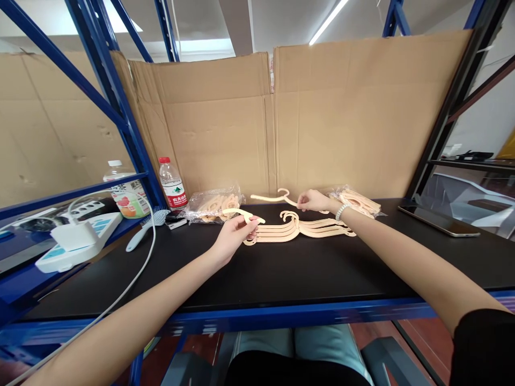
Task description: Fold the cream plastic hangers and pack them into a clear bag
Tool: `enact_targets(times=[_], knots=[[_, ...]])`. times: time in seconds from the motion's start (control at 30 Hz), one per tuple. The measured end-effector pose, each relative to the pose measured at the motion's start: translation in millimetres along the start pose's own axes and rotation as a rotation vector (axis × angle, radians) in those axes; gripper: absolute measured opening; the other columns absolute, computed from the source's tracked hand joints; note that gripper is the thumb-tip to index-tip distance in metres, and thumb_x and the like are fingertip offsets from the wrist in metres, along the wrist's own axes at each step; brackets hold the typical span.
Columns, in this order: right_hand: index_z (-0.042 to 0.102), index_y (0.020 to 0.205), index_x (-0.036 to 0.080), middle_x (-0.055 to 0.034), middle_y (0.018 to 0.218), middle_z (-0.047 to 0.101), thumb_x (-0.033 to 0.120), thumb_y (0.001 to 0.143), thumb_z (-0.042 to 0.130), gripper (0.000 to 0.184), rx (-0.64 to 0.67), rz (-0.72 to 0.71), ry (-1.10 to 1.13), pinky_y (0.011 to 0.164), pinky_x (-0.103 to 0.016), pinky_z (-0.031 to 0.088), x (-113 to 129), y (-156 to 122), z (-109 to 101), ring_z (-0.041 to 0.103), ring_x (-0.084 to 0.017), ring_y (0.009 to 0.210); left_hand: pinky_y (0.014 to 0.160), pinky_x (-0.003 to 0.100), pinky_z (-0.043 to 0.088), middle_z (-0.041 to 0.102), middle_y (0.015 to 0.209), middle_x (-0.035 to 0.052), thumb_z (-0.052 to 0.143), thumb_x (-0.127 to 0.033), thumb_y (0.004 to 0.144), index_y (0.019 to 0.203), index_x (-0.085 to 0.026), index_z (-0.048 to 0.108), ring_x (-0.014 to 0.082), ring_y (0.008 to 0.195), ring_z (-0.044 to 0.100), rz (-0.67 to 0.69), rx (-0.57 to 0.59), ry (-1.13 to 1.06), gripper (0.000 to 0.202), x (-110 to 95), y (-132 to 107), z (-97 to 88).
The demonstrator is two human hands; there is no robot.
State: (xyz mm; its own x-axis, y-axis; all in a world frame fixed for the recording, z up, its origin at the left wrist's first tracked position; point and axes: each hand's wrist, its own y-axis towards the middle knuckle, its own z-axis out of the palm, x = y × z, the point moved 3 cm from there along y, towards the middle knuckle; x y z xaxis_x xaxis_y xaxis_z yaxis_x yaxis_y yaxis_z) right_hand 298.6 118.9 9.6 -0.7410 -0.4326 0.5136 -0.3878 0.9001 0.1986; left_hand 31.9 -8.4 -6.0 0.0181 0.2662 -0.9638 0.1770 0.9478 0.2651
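The left hand [236, 235] has its thumb and fingers pinched on a small cream hanger piece [246, 216], held above the left end of a row of cream hangers [277, 232]. The right hand [314, 200] has its fingertips pressed together on the right end of 1 hooked cream hanger [273, 199], behind that row. The row lies on the black tabletop [281, 281], hooks at its middle. Behind are 2 clear bags of cream parts: the left bag [215, 205] and the right bag [356, 201]. Farther left are a red-capped bottle [174, 187], a brush [147, 226] and a power strip [102, 236]; far right, a dark tablet [438, 220]. Cardboard [354, 107] stands at the back, under a ceiling light [328, 22].
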Motion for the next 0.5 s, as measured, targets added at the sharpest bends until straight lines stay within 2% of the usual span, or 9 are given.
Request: enact_targets(times=[0.13,0.23,0.3,0.4,0.5], knots=[[0.054,0.077,0.015,-0.0037,0.068,0.066,0.014,0.075,0.068,0.014,-0.131,-0.008,0.246,0.06,-0.023,0.054,20,-3,-24,0.064,-0.013,0.061,0.064,0.027,0.046,0.056,0.07,0.0003,0.079,-0.041,0.067,0.092,-0.014,0.071,0.0102,0.063,0.05,0.009,-0.024,-0.016,0.037,-4,-1,-1.8],[0.054,0.085,0.016,-0.0035,0.075,0.065,0.01,0.074,0.067,0.017,-0.2,-0.105,0.258,0.063,-0.024,0.055,39,-20,-42,0.064,-0.013,0.067,0.064,0.026,0.044,0.054,0.068,-0.0008,0.08,-0.037,0.066,0.086,-0.015,0.072,0.0092,0.062,0.048,0.009,-0.022,-0.055,0.031,-5,-1,-3.1],[0.055,0.101,0.017,-0.0047,0.082,0.067,0.009,0.075,0.064,0.028,-0.151,-0.156,0.27,0.067,-0.027,0.056,48,-39,-49,0.065,-0.014,0.071,0.064,0.026,0.044,0.054,0.068,-0.0013,0.081,-0.036,0.066,0.084,-0.016,0.072,0.0085,0.062,0.047,0.0,-0.014,-0.081,0.028,-5,-2,-2.9],[0.05,0.12,0.019,-0.0068,0.096,0.067,0.013,0.079,0.058,0.042,0.011,-0.245,0.307,0.067,-0.028,0.055,58,-72,-51,0.063,-0.013,0.069,0.063,0.026,0.043,0.055,0.07,-0.0007,0.081,-0.035,0.065,0.081,-0.015,0.071,0.0089,0.063,0.048,-0.015,0.006,-0.091,0.028,-5,-3,-1.1],[0.053,0.114,0.02,-0.0058,0.096,0.066,0.021,0.082,0.056,0.031,0.09,-0.271,0.316,0.051,-0.021,0.046,62,-101,-48,0.057,-0.01,0.062,0.063,0.026,0.042,0.056,0.071,-0.0005,0.081,-0.034,0.066,0.078,-0.014,0.069,0.0091,0.064,0.048,-0.039,0.04,-0.089,0.026,-4,-5,1.0]])
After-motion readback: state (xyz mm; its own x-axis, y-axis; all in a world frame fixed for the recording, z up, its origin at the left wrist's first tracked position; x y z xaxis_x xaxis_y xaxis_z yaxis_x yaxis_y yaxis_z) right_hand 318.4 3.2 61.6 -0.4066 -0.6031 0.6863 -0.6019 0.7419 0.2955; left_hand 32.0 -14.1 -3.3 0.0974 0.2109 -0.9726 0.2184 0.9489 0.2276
